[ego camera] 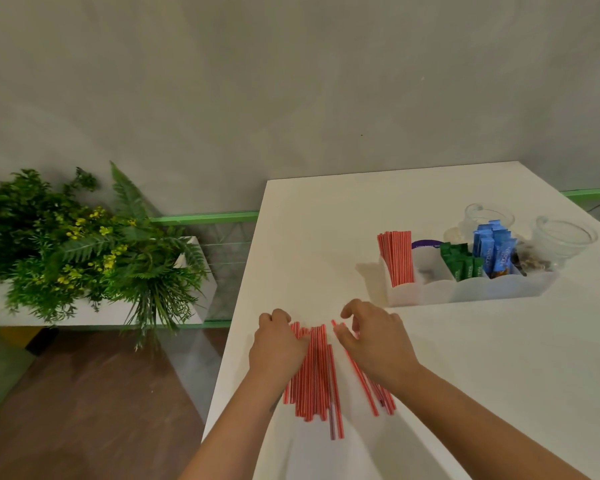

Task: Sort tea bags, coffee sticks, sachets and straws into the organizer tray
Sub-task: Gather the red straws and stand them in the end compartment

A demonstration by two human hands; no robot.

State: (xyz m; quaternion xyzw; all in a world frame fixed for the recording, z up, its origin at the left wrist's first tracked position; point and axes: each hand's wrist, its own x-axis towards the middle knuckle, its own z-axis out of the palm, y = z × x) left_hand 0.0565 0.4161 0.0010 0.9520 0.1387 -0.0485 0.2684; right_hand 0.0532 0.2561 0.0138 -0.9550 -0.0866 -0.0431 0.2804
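A loose pile of red-and-white striped straws (317, 375) lies on the white table (465, 375) near its left edge. My left hand (278, 344) rests on the pile's left side with fingers curled over the straw tops. My right hand (374, 341) rests on the right-hand straws, fingers bent, thumb raised. The translucent organizer tray (465, 289) stands further right; its left compartment holds upright straws (397, 258), the others hold a purple-topped item (426, 244), green sachets (459, 261), blue coffee sticks (496, 249) and dark packets (534, 263).
Two clear glass cups (565, 237) stand behind the tray. The table's left edge runs just beside my left hand, with wooden floor below. A white planter with green foliage (84, 244) sits on the floor to the left.
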